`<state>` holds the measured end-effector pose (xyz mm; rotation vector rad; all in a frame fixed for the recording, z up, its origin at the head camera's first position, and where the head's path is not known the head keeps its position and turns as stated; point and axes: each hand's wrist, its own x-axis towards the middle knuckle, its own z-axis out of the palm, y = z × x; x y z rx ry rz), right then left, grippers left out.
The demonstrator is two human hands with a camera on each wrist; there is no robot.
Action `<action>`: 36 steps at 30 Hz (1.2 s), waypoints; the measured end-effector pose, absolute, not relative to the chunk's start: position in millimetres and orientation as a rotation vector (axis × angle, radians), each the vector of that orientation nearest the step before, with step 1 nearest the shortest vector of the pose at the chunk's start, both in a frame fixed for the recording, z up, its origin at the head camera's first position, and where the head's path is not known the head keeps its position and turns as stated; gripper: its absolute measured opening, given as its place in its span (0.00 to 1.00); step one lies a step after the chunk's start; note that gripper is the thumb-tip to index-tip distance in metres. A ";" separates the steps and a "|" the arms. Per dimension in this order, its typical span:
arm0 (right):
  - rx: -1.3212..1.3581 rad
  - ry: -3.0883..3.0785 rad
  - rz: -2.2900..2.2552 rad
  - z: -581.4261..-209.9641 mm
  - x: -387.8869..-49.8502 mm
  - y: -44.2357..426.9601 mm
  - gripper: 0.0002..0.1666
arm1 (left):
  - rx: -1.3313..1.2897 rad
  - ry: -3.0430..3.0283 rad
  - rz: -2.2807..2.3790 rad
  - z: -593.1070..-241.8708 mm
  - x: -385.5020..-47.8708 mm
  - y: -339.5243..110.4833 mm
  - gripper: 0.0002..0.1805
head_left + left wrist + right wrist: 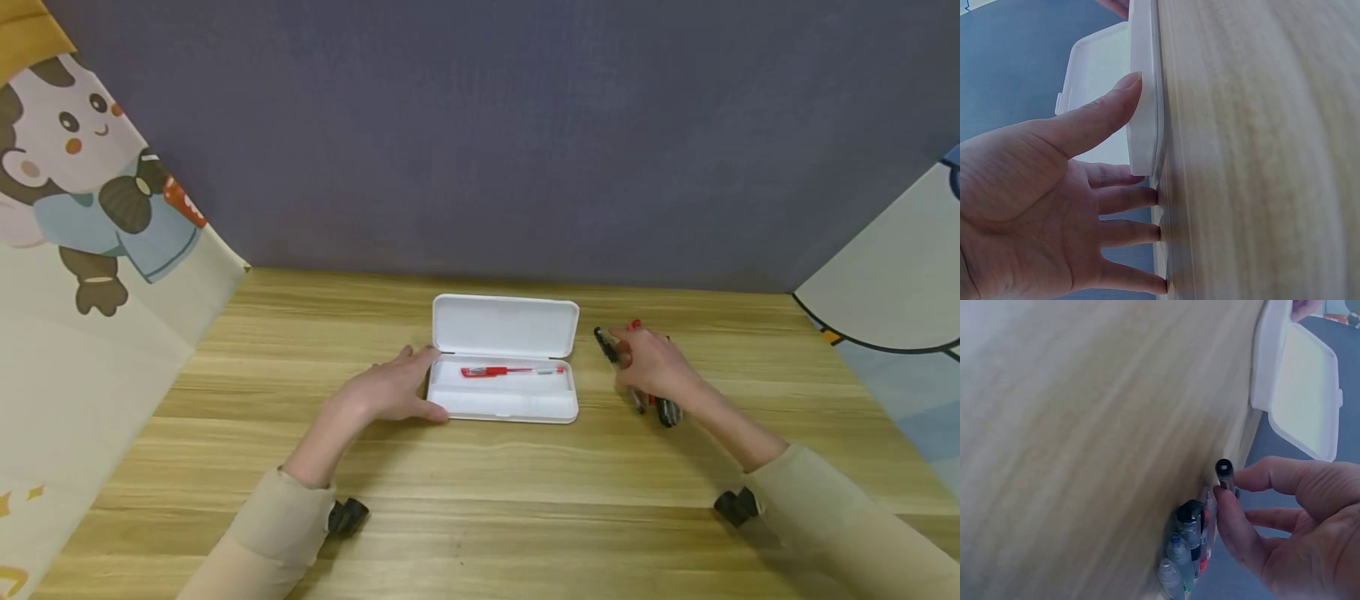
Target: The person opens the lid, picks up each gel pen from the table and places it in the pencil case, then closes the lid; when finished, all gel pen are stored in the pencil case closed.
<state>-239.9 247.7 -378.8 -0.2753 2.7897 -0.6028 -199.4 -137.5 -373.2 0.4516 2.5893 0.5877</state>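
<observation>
A white pencil case (468, 405) lies on the table with its lid (506, 326) raised at the back. Inside it, along the rear compartment, is a red gel pen (497, 372). My left hand (384, 392) rests at the case's left end, thumb against the front corner and index finger by the back one. In the left wrist view its other fingers are spread, tips on the table. To the right of the case, my right hand (658, 368) pinches a black pen (1225, 472) between thumb and index finger. Several more pens (1190, 519) lie beneath that hand, partly hidden.
The wood-grain table (480, 517) meets a dark grey-blue panel (510, 150) at the back. Cartoon-printed sheets (82, 167) flank it on the left and right. A small black device (348, 517) sits at each sleeve cuff.
</observation>
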 end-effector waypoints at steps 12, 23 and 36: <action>-0.237 2.820 -0.848 -367.9 -237.9 252.4 0.50 | 0.457 2.593 0.587 -373.9 -199.5 -135.9 0.54; -0.387 2.975 -1.338 -355.0 -227.6 247.6 0.43 | 0.461 2.597 0.587 -375.4 -200.6 -135.8 0.54; -0.734 3.025 -1.423 -351.7 -227.0 207.2 0.40 | 0.454 2.595 0.586 -374.6 -200.8 -136.1 0.54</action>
